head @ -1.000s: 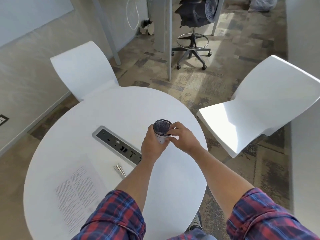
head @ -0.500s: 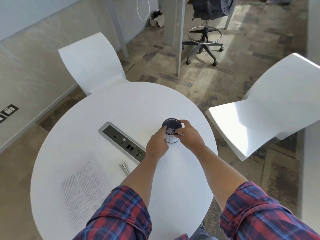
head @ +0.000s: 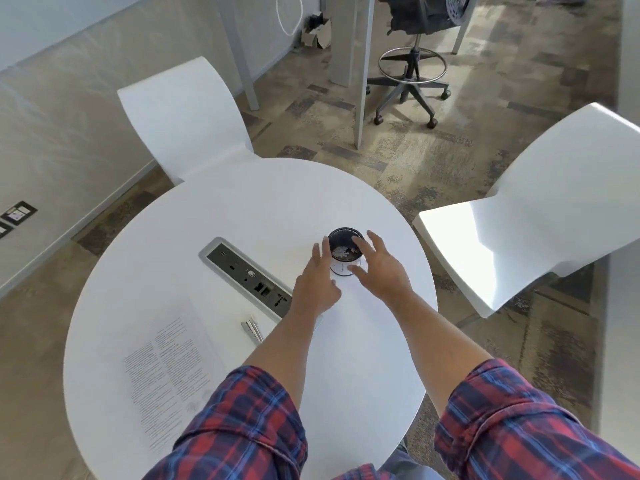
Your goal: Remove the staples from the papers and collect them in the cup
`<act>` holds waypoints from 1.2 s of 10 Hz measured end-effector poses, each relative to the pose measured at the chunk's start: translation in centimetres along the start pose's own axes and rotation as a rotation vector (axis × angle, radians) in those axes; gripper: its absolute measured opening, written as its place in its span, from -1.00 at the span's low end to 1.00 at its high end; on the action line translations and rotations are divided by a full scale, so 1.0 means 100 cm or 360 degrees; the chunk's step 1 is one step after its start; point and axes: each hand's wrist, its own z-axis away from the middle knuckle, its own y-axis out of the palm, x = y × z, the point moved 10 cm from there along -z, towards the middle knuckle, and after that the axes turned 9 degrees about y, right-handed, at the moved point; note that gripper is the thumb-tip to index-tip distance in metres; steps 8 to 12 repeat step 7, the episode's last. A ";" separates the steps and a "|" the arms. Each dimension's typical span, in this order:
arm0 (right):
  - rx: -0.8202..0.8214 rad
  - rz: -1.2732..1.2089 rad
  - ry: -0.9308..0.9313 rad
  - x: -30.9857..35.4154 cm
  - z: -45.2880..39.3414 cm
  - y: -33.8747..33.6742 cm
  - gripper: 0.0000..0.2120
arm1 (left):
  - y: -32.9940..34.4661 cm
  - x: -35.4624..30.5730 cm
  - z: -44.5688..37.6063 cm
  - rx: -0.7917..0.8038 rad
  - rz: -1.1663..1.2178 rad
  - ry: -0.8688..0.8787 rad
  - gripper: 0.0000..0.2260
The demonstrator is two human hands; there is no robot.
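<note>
A small white cup with a dark inside stands upright on the round white table, right of centre. Small pale bits lie in its bottom. My left hand hovers just left of the cup, fingers spread, holding nothing. My right hand is just right of it, fingers apart, fingertips near the rim. A printed sheet of paper lies flat at the table's near left. A small metal staple remover rests between the paper and my left forearm.
A grey power and data panel is set into the tabletop left of the cup. White chairs stand at the far left and at the right. A black stool stands on the carpet beyond.
Both hands held the cup above the table a second ago. It now stands on the table, and both hands have let go and spread open beside it.
</note>
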 end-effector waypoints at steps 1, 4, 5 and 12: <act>-0.0310 0.0018 -0.0154 0.000 0.017 -0.016 -0.31 | -0.006 0.007 0.012 -0.0099 -0.0205 0.0015 -0.16; -0.0523 0.0298 -0.0344 0.013 0.059 -0.022 -0.32 | -0.027 0.043 0.068 -0.0206 -0.0456 -0.0069 -0.05; -0.0500 0.0394 -0.0334 0.020 0.073 -0.020 -0.33 | -0.045 0.052 0.097 -0.0292 -0.0537 -0.0073 -0.04; -0.0599 0.0331 -0.0401 0.043 0.104 -0.019 -0.28 | -0.078 0.086 0.158 -0.0519 -0.0645 -0.0156 -0.08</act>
